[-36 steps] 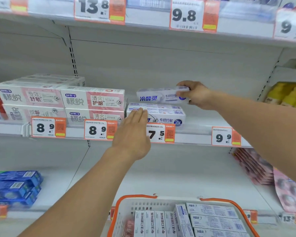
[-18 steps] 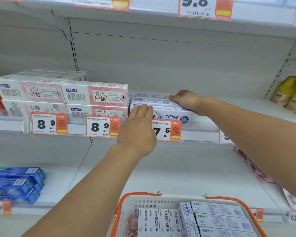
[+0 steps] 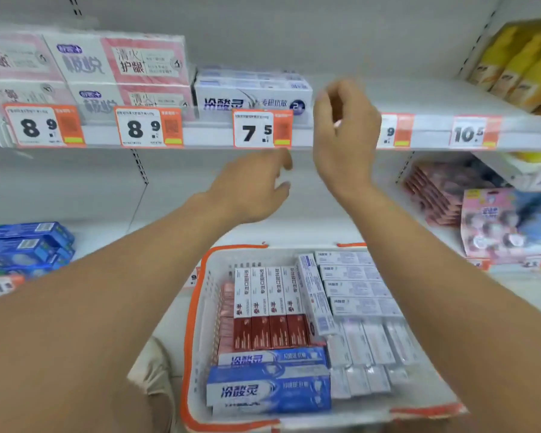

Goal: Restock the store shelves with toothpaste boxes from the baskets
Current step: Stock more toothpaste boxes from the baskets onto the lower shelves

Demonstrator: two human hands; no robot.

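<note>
The right hand (image 3: 344,142) is raised in front of the shelf (image 3: 206,135) edge, its fingers (image 3: 331,98) loosely curled and grasping nothing, just right of the 7.5 price tag (image 3: 261,129). The left hand (image 3: 250,189) hangs lower, below that tag, its fingers (image 3: 283,160) relaxed and released, pointing right, also holding nothing. The two hands are near each other but apart.

On the shelf behind them lie the white-and-blue toothpaste boxes (image 3: 253,95), stacked flat directly above the 7.5 tag. Touching their left side is a stack of pink-and-white boxes (image 3: 122,76) above two 8.9 tags (image 3: 147,128). To the far right on the same shelf stand yellow packages (image 3: 519,64).

Near the viewer, below both forearms, sits a white basket (image 3: 197,323) with an orange rim. It holds red-and-white boxes (image 3: 269,307) side by side on the left, pale boxes (image 3: 353,289) stacked on the right, and blue boxes (image 3: 269,389) lying across the near end. On the lower shelf at the left is a pile of blue cartons (image 3: 25,245); at the right are pink packets (image 3: 438,189).
</note>
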